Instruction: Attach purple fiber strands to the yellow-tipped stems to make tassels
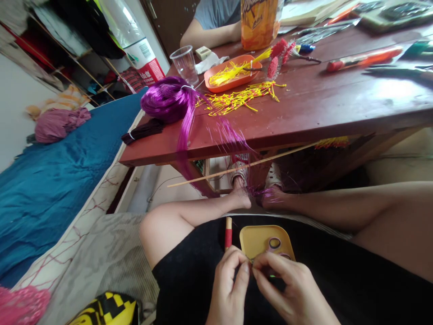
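Note:
My left hand (230,284) and my right hand (289,289) meet over my lap, fingertips pinched together on something small that I cannot make out. Just beyond them a small yellow tray (259,239) with a ring-shaped item lies on the black cloth. A red-wrapped stick (228,232) stands beside my left hand. A long thin wooden stick (243,166) slants under the table edge. A bundle of purple strands (171,101) hangs over the red wooden table (304,113), next to yellow stamen pieces (237,99) and an orange tray (233,74).
Another person's arm (209,34) rests at the table's far side. A clear plastic cup (184,63), an orange snack bag (259,22) and tools (363,58) sit on the table. A blue bedspread (57,180) lies left; feet (243,189) are under the table.

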`<state>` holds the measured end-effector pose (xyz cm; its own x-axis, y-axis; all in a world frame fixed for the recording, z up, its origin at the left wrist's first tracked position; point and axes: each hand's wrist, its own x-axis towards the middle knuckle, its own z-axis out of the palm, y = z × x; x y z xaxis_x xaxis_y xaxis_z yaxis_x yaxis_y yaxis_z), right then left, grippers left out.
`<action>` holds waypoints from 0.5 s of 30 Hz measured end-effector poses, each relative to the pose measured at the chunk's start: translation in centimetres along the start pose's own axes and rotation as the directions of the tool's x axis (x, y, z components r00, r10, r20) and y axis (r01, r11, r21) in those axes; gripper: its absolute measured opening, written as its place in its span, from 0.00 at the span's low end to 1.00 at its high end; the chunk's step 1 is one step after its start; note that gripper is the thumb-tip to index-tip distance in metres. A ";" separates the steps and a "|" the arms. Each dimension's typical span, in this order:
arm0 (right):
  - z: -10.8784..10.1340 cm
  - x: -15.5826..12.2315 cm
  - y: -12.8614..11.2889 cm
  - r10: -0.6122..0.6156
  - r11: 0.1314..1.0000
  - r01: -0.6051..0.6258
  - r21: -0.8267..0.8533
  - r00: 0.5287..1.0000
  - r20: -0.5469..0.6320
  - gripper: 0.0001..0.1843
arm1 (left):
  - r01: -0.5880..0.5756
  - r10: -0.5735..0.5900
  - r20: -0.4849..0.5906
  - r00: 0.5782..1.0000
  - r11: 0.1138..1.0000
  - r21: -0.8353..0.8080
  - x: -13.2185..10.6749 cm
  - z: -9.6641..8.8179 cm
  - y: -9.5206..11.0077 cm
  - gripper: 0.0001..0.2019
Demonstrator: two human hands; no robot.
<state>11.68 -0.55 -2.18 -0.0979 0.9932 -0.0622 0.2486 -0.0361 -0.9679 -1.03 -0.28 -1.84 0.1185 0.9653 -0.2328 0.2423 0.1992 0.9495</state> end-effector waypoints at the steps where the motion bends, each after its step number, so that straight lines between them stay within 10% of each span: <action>1: 0.0 0.0 0.0 0.008 1.000 -0.008 0.011 1.000 0.002 0.10 | 0.006 -0.006 -0.011 1.000 1.000 -0.002 0.0 0.0 0.0 0.13; 15: 0.7 -0.2 0.8 0.040 0.994 -0.041 0.103 0.999 0.015 0.09 | 0.107 -0.125 -0.131 0.983 0.985 -0.138 -0.3 0.6 0.6 0.15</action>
<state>11.27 -0.89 -3.13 -0.1027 0.9892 -0.1044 0.1517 -0.0881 -0.9845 -0.30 -0.59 -1.32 -0.0400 0.9464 -0.3205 0.1179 0.3230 0.9390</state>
